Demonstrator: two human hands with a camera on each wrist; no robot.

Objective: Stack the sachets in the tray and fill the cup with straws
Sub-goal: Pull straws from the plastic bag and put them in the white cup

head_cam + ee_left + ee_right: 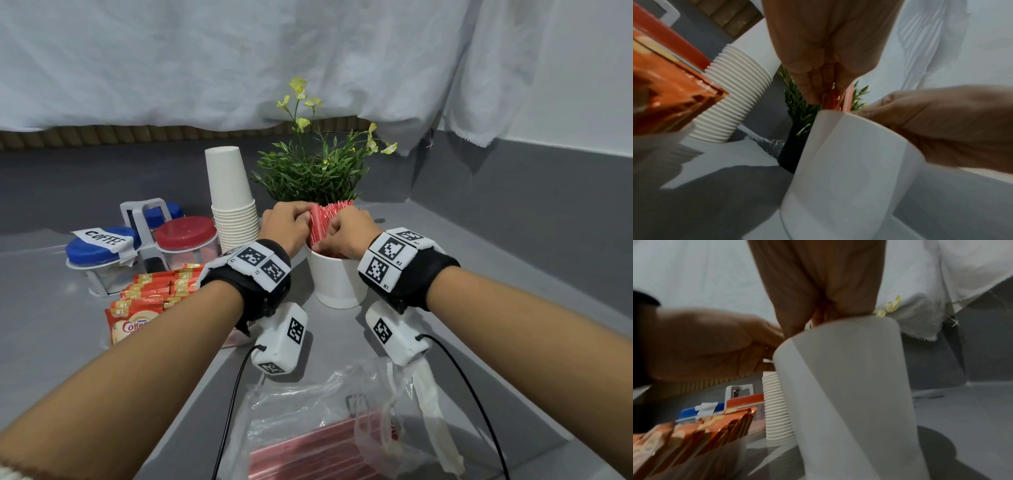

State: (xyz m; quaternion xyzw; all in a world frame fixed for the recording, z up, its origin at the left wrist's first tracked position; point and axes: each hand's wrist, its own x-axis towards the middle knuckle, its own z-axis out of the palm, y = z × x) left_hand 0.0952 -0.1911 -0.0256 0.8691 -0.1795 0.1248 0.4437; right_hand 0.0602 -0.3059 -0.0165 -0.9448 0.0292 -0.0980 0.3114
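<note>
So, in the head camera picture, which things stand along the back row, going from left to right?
Blue-lidded jar labelled COFFEE → red-lidded jar → stack of paper cups → potted plant.

Left hand (824, 53) on red straws (835, 100) above cup (849, 162)

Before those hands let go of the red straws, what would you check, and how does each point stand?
1. White paper cup upright on the grey counter: ok.
2. Bundle of red straws standing in the cup: ok.
3. Left hand has a grip on the straws: ok.
4. Right hand steadies them: ok.
5. Cup bottom reached by straws: cannot tell.
6. Clear plastic bag emptied of straws: not ok.
</note>
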